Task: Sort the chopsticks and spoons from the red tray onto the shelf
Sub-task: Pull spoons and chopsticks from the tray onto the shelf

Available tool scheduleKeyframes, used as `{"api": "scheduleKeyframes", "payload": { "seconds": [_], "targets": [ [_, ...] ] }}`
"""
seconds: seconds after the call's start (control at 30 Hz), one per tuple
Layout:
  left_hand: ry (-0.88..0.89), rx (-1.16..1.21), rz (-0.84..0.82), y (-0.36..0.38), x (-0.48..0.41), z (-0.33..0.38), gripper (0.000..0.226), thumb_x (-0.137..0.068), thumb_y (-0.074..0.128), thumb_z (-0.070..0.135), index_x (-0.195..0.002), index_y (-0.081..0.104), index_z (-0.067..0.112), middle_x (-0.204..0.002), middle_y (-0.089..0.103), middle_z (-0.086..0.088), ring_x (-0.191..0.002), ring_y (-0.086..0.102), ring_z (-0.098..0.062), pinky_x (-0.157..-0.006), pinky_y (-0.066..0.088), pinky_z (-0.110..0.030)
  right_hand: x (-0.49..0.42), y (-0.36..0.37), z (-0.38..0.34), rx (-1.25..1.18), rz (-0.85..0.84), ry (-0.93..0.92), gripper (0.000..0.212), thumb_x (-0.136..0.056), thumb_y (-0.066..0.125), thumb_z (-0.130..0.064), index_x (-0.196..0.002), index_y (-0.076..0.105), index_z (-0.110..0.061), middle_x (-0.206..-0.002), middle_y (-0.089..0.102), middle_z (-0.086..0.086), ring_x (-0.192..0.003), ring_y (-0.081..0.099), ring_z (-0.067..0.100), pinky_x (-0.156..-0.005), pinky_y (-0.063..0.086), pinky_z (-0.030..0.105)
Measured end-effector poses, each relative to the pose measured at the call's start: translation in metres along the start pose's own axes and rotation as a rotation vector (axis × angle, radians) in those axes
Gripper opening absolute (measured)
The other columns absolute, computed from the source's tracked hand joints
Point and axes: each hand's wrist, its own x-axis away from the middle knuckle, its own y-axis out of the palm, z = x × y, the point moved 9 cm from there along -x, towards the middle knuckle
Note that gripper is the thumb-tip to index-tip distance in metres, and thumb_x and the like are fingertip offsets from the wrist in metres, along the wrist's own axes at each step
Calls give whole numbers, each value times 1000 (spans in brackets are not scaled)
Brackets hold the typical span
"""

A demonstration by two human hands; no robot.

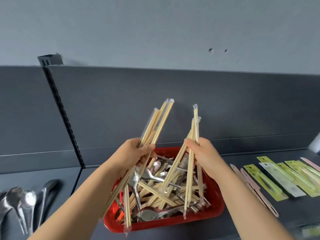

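Left hand point(138, 154): fingers curled round a left chopstick bundle point(156, 124), wrapped. Right hand point(205, 153): fingers clamped on a right chopstick bundle point(194, 130). Both were above the red tray point(155, 226), which held spoons point(155, 177). Best squared at the ends before going onto the shelf point(294, 213).

Left hand point(138, 152), right hand point(205, 154): fingers point(146, 148) curled.
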Motion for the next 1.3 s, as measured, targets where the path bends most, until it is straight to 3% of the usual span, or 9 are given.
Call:
{"api": "scheduleKeyframes", "payload": {
  "seconds": [0.1,0.27,0.37,0.53,0.7,0.83,1.0,1.3],
  "targets": [
    [2,102,120,-42,22,-5,22,-92,63,29,-90,63,8,-69,72,1,-43,45,-5,-43,42,-19,-3,41,-17,53,-61,-43,29,-93,55,-40,-77,53,-15,-68,43,2,-64,47,17,-64,42,34],
    [3,210,353,-128,85,-33,22,-91,64,26,-85,64,5,-61,68,2,-43,42,-6,-41,38,-18,1,141,-53,69,-233,-136,31,-93,55,-37,-72,46,-16,-67,38,5,-62,41,17,-61,38,32],
    [-20,197,508,-184,135,-58,25,-92,64,27,-87,65,2,-55,65,5,-42,41,-6,-40,38,-18,13,215,-69,104,-344,-186,35,-94,55,-34,-65,41,-18,-58,36,-3,-51,35,11,-52,34,26],
    [-85,236,758,-279,235,-115,23,-92,63,25,-90,63,2,-77,74,-9,-44,44,-7,-42,40,-19,53,359,-85,125,-576,-194,33,-94,53,-34,-71,37,-18,-57,31,-4,-52,30,14,-57,30,32],
    [-181,226,957,-373,344,-176,23,-90,66,26,-84,64,3,-70,67,-7,-45,44,-9,-43,40,-23,109,505,-95,244,-698,-235,35,-95,53,-36,-65,39,-21,-52,36,-10,-52,37,14,-58,34,32],
    [-283,162,1031,-445,420,-218,30,-89,67,28,-89,62,-1,-62,52,-7,-45,45,-12,-47,43,-29,155,613,-103,293,-776,-227,34,-96,51,-35,-68,42,-19,-55,40,-4,-52,39,15,-56,35,31],
    [-376,104,1072,-527,482,-257,39,-89,66,32,-96,59,-6,-60,54,-4,-43,50,-9,-50,47,-25,191,722,-108,300,-813,-152,30,-98,49,-34,-73,48,-16,-60,43,-1,-53,41,15,-51,36,29],
    [-519,150,1133,-651,494,-336,33,-87,68,33,-88,60,1,-60,59,-6,-49,56,-18,-59,55,-37,183,856,-96,311,-758,-45,31,-97,49,-33,-73,47,-15,-66,46,1,-57,42,14,-49,35,27]
  ]
}}
